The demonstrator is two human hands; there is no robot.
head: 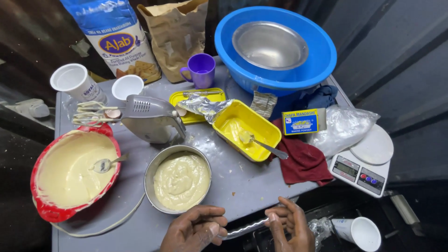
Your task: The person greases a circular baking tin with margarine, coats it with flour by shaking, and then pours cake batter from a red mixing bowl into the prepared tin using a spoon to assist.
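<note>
Now your left hand [195, 229] curls loosely and empty just below the steel bowl of batter [178, 178], fingers off its rim; your right hand [293, 227], half-spread, holds nothing, the red bowl [70, 170] resting farther left.

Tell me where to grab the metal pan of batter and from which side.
Grip the metal pan by its bare rim at the near edge, coming from the front, where the left hand already hovers. The batter sits below the rim, leaving clean metal there. The hand mixer crowds the far side, so avoid that approach.
</note>
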